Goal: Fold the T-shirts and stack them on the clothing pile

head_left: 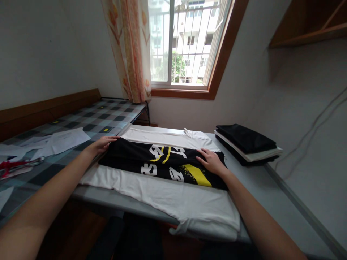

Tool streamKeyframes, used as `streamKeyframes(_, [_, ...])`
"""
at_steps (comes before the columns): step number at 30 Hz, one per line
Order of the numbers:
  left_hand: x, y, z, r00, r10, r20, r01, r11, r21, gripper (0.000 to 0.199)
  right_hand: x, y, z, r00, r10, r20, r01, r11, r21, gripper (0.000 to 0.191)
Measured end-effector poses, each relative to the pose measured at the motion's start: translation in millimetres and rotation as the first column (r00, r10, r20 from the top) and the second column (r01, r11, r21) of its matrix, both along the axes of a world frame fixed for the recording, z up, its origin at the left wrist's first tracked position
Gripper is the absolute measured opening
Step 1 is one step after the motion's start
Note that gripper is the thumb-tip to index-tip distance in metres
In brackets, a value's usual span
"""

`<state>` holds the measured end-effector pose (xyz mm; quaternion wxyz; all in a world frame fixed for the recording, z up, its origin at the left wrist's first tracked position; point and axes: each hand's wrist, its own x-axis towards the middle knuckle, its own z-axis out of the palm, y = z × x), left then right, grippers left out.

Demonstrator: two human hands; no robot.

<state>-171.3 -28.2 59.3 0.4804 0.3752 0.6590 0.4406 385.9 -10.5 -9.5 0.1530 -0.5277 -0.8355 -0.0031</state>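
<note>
A white T-shirt (168, 196) lies spread flat across a grey table (260, 187). On top of it lies a black garment (151, 159) folded into a long strip, printed with white characters and yellow marks. My left hand (101, 144) rests on the strip's left end, fingers flat and pointing right. My right hand (213, 161) presses palm down on its right end, just above the yellow patch. Neither hand grips anything.
A stack of folded black and white clothes (248, 144) sits at the table's far right. To the left is a bed with a checked cover (89, 121), white paper sheets (61, 141) and a red object (11, 167). A curtained window (187, 43) is behind.
</note>
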Motion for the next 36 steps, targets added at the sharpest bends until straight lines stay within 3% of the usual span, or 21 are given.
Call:
streamKeyframes(4, [-3, -2, 3.7, 0.993, -0.109, 0.038, 0.111, 0.992, -0.067, 0.059, -1, -2, 1.8, 1.000, -0.008, 0.009, 0.008, 1.000, -0.011, 0.054])
streamKeyframes(7, [-7, -6, 5.9, 0.982, -0.180, 0.052, 0.185, 0.975, -0.123, 0.061, -1, -3, 2.7, 1.000, -0.006, 0.007, 0.006, 1.000, -0.016, 0.054])
streamKeyframes(12, [-11, -5, 1.9, 0.991, -0.127, 0.032, 0.128, 0.991, -0.041, 0.068, -2, -4, 5.0, 1.000, -0.006, 0.007, 0.006, 1.000, -0.020, 0.053])
streamKeyframes(17, [-6, -3, 0.5, 0.988, -0.150, 0.027, 0.151, 0.986, -0.069, 0.079, -3, -4, 5.9, 1.000, -0.017, 0.022, 0.018, 1.000, -0.025, 0.053])
streamKeyframes(23, [3, 2, -1.5, 0.988, -0.085, -0.126, 0.072, 0.992, -0.103, 0.068, -6, -6, 5.3, 1.000, -0.028, 0.015, 0.028, 1.000, -0.013, 0.051])
streamKeyframes(27, [6, 9, -7.5, 0.944, -0.051, -0.326, 0.048, 0.999, -0.017, 0.049, 3, -4, 16.8, 0.985, -0.095, -0.143, 0.109, 0.990, 0.091, 0.048])
streamKeyframes(30, [9, 14, -11.8, 0.831, -0.049, -0.554, 0.078, 0.996, 0.030, 0.038, 24, 1, 30.0, 0.910, -0.169, -0.378, 0.279, 0.925, 0.259, 0.046])
streamKeyframes(34, [31, 17, -16.7, 0.445, 0.074, -0.893, 0.071, 0.991, 0.118, 0.035, 51, 6, 43.1, 0.787, -0.162, -0.595, 0.474, 0.777, 0.415, 0.046])
streamKeyframes(36, [56, 16, -19.3, 0.317, 0.137, -0.938, 0.175, 0.964, 0.200, 0.034, 52, 6, 45.5, 0.766, -0.139, -0.627, 0.489, 0.759, 0.429, 0.046])
